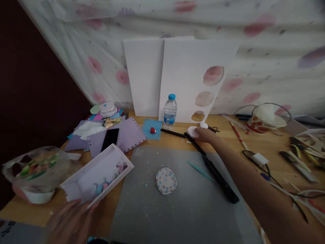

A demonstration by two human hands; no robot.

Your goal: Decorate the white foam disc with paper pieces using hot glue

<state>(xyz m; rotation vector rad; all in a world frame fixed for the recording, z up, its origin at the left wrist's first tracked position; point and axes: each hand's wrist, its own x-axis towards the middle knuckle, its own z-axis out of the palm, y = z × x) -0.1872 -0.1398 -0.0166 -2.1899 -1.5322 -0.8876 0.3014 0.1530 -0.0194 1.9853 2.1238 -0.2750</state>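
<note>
**While left hand holds shallow white box, right hand meets white disc**

As the two hands work well apart, the left closes over the near end of the box, which sits tilted just beyond its fingers. The right, at the end of an outstretched arm, touches the disc beside a water bottle. Between the hands, on a grey cutting mat, lies a dotted round pad.

The box looks light and fairly stiff, probably card or foam board, with thin walls that could crease under a squeeze; its side walls seem the safest hold, clear of the decorated inside. The disc, likely light too and prone to denting, suits a pinch at its rim. The pad appears softer, its ruffled edge easily crushed.

Hidden from view are the right fingertips, so whether they grip the disc or only rest against it cannot be told. The left thumb is out of sight and the wrist is cut off by the lower edge. Whether the pink and blue shapes inside the box are printed or loose is unclear, and the contents of a plastic bag, left of the left hand, blur together.
</note>
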